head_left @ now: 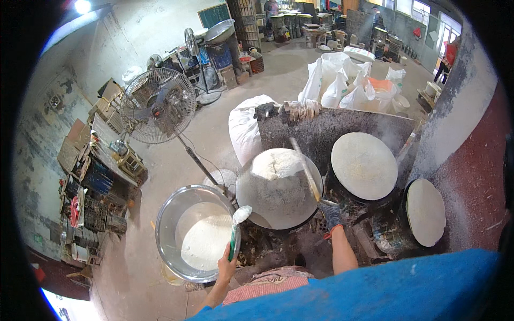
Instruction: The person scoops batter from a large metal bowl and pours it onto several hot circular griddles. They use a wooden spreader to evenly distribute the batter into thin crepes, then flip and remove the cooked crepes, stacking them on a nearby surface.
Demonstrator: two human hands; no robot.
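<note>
My left hand (226, 265) is closed round the green handle of a ladle (242, 214), whose bowl is coated white. The ladle is over the near right rim of a big metal basin (161, 235) holding white batter (206, 243). My right hand (331, 215), in a dark glove, is closed on a long flat wooden spreader (306, 170) slanting over the right side of a round griddle (257, 200). A white mass of batter (276, 163) lies on the griddle's far part. The fingertips of my right hand are hard to see.
Two more round griddles, one carrying a pale round sheet (364, 166) and one a smaller sheet (426, 212), stand to the right. Behind them rises a dark board (316, 128). A standing fan (158, 109) is at the left; white sacks (337, 88) stand farther back.
</note>
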